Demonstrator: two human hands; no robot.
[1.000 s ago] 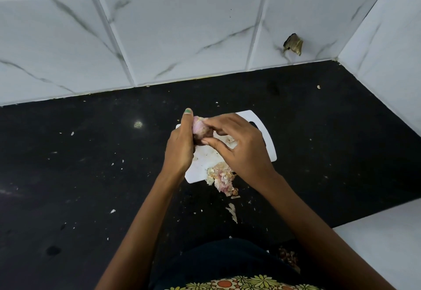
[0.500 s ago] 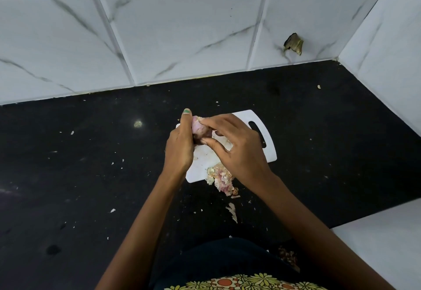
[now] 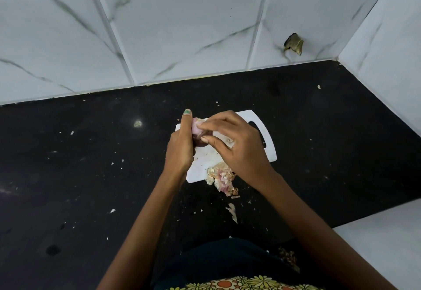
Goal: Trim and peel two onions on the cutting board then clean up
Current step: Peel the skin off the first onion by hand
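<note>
**Two hands on one onion, peeling under way**

Spread beneath both hands: black counter [image 3: 91, 176], flecked with skin scraps. Lying under the hands, handle slot out past the right knuckles: white cutting board [image 3: 268, 144]. Heaped below the right wrist, half on the board's near edge and half on the counter: pile of peelings [image 3: 222, 179]. Curled round the onion from its left side, thumb up along it: left hand [image 3: 180, 148], gripping. Reaching in from the other side, forefinger and thumb pinching at the skin: right hand [image 3: 239, 146]. Held between the two, just above the board, pale pink on top and darker purple below: onion [image 3: 198, 133].

Judged step: stripping the outer skin, dark patch not yet off. Next move likely calls for a firm hold by the left hand and a pull of the loosened layer away and down toward the pile. No second onion or knife in view, so progress overall hard to tell.
</note>
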